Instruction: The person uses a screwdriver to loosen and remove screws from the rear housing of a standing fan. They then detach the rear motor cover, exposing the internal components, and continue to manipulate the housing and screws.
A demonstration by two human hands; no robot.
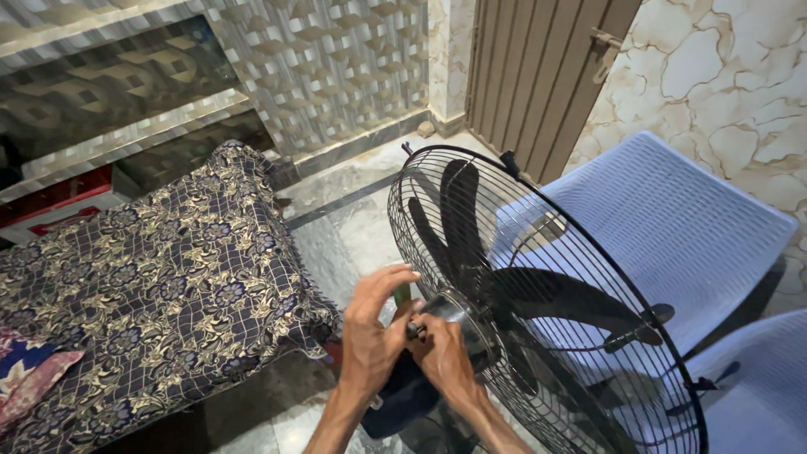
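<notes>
Head view: I've got my left hand point(370, 336) and right hand point(443, 355) both closed on the motor housing point(458, 315) at 6 o'clock; fan guard point(538, 294) not yet off.

A single head-worn camera looks steeply down and forward from close above the person's hands. It faces the round black wire-caged fan point(538, 311), with the pale marble floor point(353, 227) and patterned tiled wall point(336, 67) beyond.

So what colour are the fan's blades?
Black, like the wire cage; the fan blades show best in the head view.
</notes>
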